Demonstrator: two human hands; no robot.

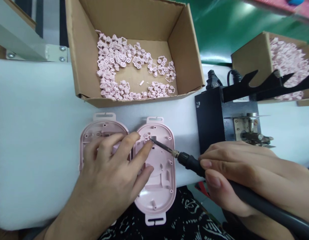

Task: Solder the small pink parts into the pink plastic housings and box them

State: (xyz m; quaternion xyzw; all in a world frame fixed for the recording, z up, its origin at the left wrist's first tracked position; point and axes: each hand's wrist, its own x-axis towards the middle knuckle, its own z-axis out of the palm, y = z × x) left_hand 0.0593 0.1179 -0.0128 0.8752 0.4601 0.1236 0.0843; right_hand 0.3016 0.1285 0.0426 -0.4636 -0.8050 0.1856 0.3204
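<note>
My right hand (234, 176) is wrapped around the black handle of a soldering iron (191, 163). The iron's tip touches, or comes very close to, small round parts near the top of a pink oval plastic shell (158, 196). Over that shell lies my left hand (114, 166), its fingers spread and the index fingertip pressing beside the iron's tip. A second pink shell (86, 133) sits to the left, partly covered by the same hand. Whether a small part is under my left fingertips is hidden.
A cardboard box (134, 20) of small pink button pieces (111, 63) stands behind the shells. On the right are a black machine with a metal feeder (209, 116) and a smaller box (252, 55) of pink pieces. A metal bracket (55, 53) stands at the back left.
</note>
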